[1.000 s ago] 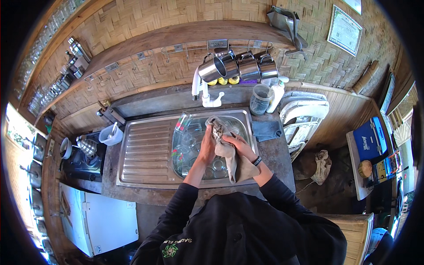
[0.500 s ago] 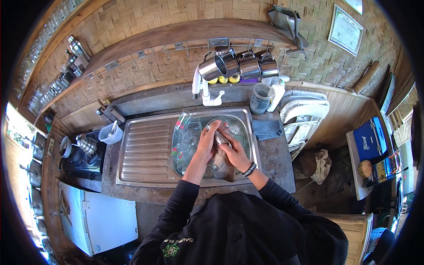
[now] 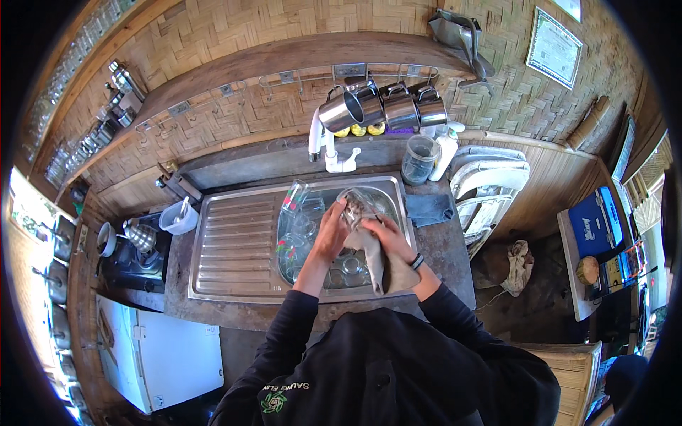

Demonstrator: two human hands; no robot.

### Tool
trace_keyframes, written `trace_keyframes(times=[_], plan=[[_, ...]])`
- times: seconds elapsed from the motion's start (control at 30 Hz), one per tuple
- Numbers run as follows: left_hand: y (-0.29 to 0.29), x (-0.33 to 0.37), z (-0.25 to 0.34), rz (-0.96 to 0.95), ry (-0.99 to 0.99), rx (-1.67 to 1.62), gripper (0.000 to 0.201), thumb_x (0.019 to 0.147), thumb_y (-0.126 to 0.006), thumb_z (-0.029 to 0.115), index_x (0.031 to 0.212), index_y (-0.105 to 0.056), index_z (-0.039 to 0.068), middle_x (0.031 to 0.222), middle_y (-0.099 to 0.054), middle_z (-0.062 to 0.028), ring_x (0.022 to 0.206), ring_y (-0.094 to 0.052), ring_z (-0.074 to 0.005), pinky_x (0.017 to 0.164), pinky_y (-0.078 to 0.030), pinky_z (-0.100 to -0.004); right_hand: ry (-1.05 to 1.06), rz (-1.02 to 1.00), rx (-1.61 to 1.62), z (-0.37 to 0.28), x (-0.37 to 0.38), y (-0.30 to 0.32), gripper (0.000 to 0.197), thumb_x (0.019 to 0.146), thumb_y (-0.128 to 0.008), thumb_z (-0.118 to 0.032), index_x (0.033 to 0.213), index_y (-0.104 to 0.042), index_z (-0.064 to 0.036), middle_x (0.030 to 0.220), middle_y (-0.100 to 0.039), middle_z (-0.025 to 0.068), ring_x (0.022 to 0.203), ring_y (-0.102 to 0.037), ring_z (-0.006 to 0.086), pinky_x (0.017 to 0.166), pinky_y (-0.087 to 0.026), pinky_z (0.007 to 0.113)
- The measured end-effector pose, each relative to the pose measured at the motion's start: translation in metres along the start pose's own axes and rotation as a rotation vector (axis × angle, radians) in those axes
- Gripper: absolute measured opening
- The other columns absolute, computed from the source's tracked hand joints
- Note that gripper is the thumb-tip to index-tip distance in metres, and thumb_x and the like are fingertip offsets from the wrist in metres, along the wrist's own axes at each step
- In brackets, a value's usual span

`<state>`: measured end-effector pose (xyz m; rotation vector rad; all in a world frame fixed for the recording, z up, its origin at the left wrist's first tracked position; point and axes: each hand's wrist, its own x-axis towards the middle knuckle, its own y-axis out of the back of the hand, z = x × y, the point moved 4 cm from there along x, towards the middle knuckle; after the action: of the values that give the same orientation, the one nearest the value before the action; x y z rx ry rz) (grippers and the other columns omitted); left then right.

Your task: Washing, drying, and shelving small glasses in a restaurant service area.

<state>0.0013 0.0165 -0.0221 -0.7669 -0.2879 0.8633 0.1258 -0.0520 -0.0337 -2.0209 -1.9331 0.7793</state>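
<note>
Beige cloth [image 3: 371, 254] hangs over the steel sink [image 3: 234, 245], its length trailing bodyward from the right hand [image 3: 389, 238], which grips it; upward-left, the left hand [image 3: 332, 230] grips a clear glass [image 3: 365, 199], cloth bunched against it.

Matt, creased cloth [image 3: 368, 250]; ribbed metal sink [image 3: 234, 245]; glossy metal mugs [image 3: 401, 111]; tumblers [image 3: 293, 197] seemingly smooth glass.

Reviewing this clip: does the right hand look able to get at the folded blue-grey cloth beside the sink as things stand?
Probably yes, though not empty-handed: the right hand holds a beige cloth. The blue-grey cloth lies just past the sink's right rim, with nothing seen covering it.
</note>
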Motion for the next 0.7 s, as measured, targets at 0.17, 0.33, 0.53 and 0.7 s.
trace_keyframes(times=[0.17, 0.33, 0.53, 0.7], plan=[[-0.006, -0.005, 0.008, 0.205, 0.078, 0.035, 0.037, 0.094, -0.063, 0.043, 0.103, -0.061, 0.007, 0.099, -0.065, -0.0040, 0.088, -0.062, -0.0151, 0.077, -0.050, -0.0323, 0.746, 0.022, -1.136, -0.038, -0.028, -0.038, 0.051, 0.086, -0.060, -0.001, 0.135, -0.049, 0.0019, 0.126, -0.061, 0.0229, 0.113, -0.061, 0.0375, 0.090, -0.052, 0.039], [-0.014, -0.005, -0.002, 0.219, 0.052, 0.094, 0.029, 0.092, -0.068, 0.035, 0.093, -0.063, 0.006, 0.089, -0.067, -0.0056, 0.080, -0.065, -0.0148, 0.070, -0.054, -0.0310, 0.583, 0.041, -1.122, -0.010, -0.019, -0.033, 0.054, 0.084, -0.061, 0.000, 0.137, -0.047, 0.0037, 0.134, -0.056, 0.0227, 0.117, -0.059, 0.0383, 0.097, -0.048, 0.039], [-0.019, -0.006, 0.000, 0.130, 0.076, 0.061, 0.048, 0.097, -0.057, 0.045, 0.114, -0.060, 0.000, 0.103, -0.067, -0.0108, 0.092, -0.067, -0.0207, 0.081, -0.056, -0.0364, -0.019, -0.007, 0.240, -0.007, -0.015, -0.032, 0.033, 0.095, -0.057, -0.013, 0.127, -0.057, -0.0035, 0.109, -0.066, 0.0059, 0.094, -0.065, 0.0163, 0.079, -0.052, 0.027], [-0.013, 0.004, -0.017, -0.117, -0.017, -0.188, 0.060, 0.097, -0.051, 0.051, 0.134, -0.045, 0.004, 0.133, -0.052, -0.0126, 0.123, -0.052, -0.0278, 0.102, -0.046, -0.0444, -0.129, -0.353, 1.012, 0.030, 0.001, -0.012, 0.019, 0.093, -0.060, -0.026, 0.103, -0.060, -0.0096, 0.089, -0.064, 0.0018, 0.069, -0.060, 0.0125, 0.057, -0.047, 0.027]])
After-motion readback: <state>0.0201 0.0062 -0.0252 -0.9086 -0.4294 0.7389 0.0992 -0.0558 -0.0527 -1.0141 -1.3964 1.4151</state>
